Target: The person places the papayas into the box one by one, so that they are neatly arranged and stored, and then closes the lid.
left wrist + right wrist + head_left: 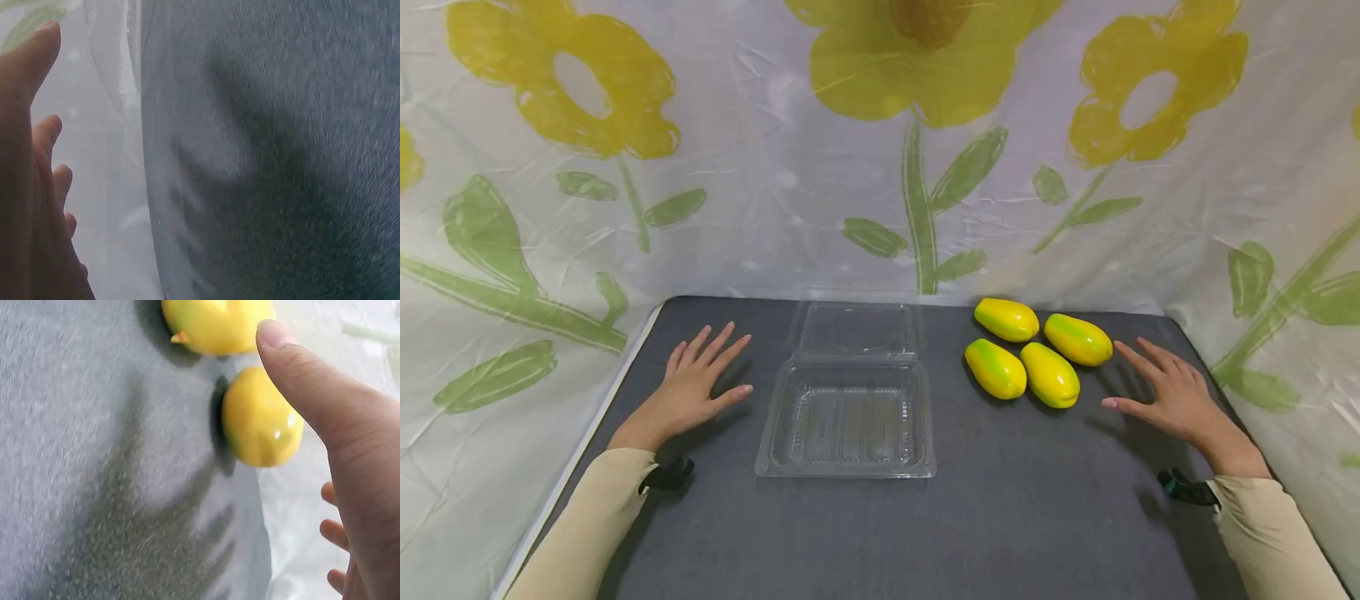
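Note:
My left hand hovers over the left side of the table with its fingers spread and holds nothing. To its right lies a clear plastic clamshell box, its lid folded back toward the wall and nothing inside. Several glossy yellow papayas with green patches sit grouped right of the box. My right hand, also spread and holding nothing, is just right of the nearest papaya. In the right wrist view, the thumb overlaps the edge of one papaya, and another papaya shows below it.
The dark grey table has rounded far corners. A pale cloth printed with yellow flowers hangs behind it and along both sides. Each wrist wears a dark strap below a beige sleeve.

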A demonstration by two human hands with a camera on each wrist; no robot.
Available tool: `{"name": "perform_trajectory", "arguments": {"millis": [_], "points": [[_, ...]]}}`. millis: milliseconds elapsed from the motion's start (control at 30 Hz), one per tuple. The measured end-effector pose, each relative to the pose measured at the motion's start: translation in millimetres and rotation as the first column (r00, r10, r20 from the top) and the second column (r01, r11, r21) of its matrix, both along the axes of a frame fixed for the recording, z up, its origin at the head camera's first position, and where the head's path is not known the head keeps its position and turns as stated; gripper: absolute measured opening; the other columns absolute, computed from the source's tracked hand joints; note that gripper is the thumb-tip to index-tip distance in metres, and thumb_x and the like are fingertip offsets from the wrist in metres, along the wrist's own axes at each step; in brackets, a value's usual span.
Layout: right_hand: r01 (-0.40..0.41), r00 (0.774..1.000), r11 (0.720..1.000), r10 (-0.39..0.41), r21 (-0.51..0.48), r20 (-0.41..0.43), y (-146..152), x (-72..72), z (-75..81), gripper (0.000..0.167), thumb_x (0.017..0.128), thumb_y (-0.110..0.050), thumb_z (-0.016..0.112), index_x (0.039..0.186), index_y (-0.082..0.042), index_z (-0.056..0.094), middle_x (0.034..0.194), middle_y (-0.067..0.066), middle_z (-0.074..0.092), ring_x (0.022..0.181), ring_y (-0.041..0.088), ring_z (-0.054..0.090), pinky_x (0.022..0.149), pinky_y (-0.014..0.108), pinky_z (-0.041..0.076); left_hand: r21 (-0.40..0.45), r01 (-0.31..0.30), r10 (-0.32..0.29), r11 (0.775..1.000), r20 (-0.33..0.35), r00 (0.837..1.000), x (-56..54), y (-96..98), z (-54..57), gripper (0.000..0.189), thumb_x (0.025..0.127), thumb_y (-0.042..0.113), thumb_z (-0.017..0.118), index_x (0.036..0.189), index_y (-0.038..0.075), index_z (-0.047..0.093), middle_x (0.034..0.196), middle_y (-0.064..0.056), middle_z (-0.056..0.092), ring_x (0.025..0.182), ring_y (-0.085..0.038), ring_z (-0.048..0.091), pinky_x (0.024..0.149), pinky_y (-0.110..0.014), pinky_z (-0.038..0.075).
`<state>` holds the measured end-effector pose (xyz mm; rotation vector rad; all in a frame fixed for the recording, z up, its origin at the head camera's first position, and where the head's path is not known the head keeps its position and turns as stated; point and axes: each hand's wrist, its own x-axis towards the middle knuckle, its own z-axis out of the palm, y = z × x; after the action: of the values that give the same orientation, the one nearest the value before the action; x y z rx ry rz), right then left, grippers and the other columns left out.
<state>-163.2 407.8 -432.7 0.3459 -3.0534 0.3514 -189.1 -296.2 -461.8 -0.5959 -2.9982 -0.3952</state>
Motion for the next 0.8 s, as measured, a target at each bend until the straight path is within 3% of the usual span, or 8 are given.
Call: {"name": "perform_trajectory", "arguments": {"millis": [400,567,800], "points": [[-0.051,0.998,0.996,0.048,-0.067,-0.049,-28.6,0.1,20.1,0.099,0.080,-0.048,0.079,0.158,-0.020,0.026,0.154,0.028,0.032,0.133,0.059,0.031,0.098,0.077,0.023,0.022,0.077,-0.076,0.997,-0.043,0.996,22.9,18.3,7.6,0.080,0.093,0.053,0.061,0.159,0.030,0.022,0.169,-0.006,0.014,0.153,-0.045,0.012,0.115,-0.073,0.010],[-0.108,0.990,0.990,0.098,-0.093,-0.104,-43.1,-1.6,25.1,0.096,0.078,-0.042,0.082,0.156,-0.016,0.032,0.149,0.026,0.039,0.131,0.053,0.036,0.100,0.073,0.027,0.019,0.119,-0.117,0.993,-0.087,0.989,33.5,25.3,9.7,0.080,0.091,0.053,0.063,0.158,0.028,0.026,0.168,-0.006,0.018,0.151,-0.045,0.017,0.113,-0.072,0.015],[-0.153,0.984,0.981,0.139,-0.118,-0.114,-65.7,-5.3,29.8,0.091,0.078,-0.041,0.082,0.153,-0.015,0.038,0.148,0.027,0.040,0.130,0.050,0.036,0.100,0.072,0.026,0.014,0.169,-0.166,0.986,-0.118,0.979,45.8,34.4,11.5,0.082,0.089,0.053,0.066,0.157,0.026,0.029,0.167,-0.005,0.021,0.153,-0.040,0.017,0.113,-0.071,0.017]]}}
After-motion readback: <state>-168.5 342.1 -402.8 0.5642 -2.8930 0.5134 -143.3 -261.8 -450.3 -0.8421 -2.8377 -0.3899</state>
